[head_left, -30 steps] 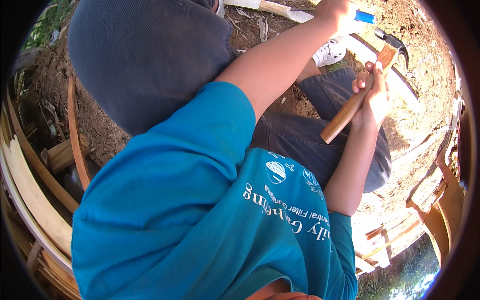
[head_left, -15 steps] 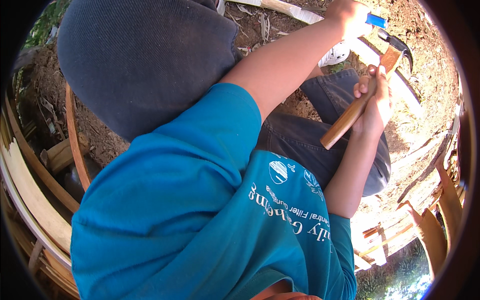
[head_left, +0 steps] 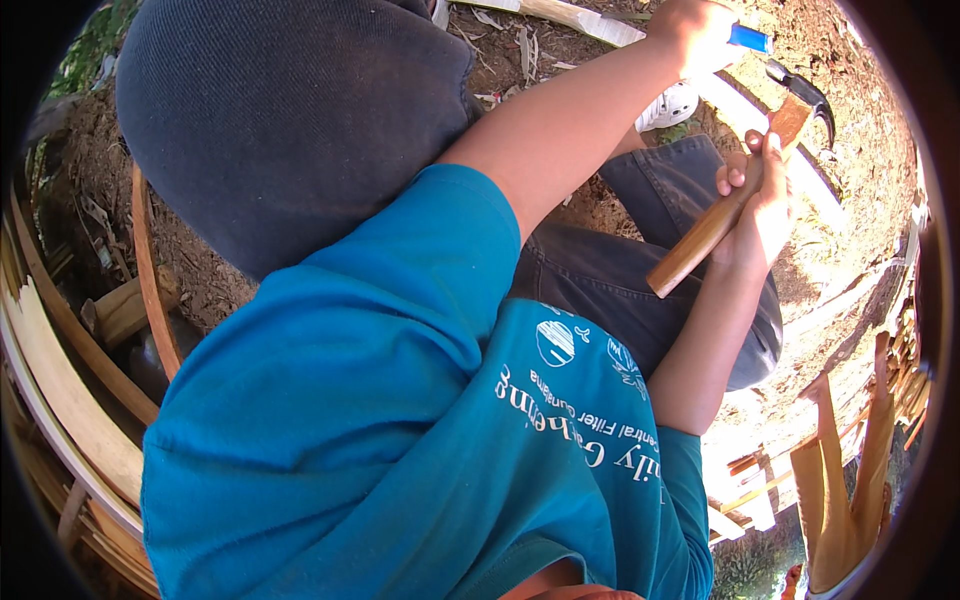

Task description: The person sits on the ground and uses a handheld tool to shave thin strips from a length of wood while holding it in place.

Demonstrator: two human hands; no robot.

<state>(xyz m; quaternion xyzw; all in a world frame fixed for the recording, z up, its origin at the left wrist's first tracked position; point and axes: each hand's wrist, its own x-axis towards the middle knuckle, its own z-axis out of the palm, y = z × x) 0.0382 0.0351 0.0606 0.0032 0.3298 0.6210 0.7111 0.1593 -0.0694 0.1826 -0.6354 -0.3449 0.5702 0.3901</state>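
My left hand (head_left: 690, 38) is closed around a tool with a bright blue handle (head_left: 750, 39). The handle's end sticks out on the right, and the rest is hidden in my fist. Below it, my right hand (head_left: 755, 205) grips the wooden shaft of a claw hammer (head_left: 705, 238). Its dark metal head (head_left: 805, 95) points up and to the right, a short gap from the blue handle. Under the hammer, a pale wooden strip (head_left: 825, 198) lies on the ground, partly covered by my hand and the hammer.
A whittled stick (head_left: 570, 14) and shavings (head_left: 528, 55) lie on the soil at the top. A white shoe (head_left: 668, 108) is beside my left forearm. Long wooden strips (head_left: 75, 400) curve along the left. At lower right stands a tan forked thing (head_left: 835, 490) I cannot identify.
The hammer and my right hand have shifted slightly right and down, widening the gap to the blue handle. My left hand has barely moved. The tan forked thing has changed position and shape.
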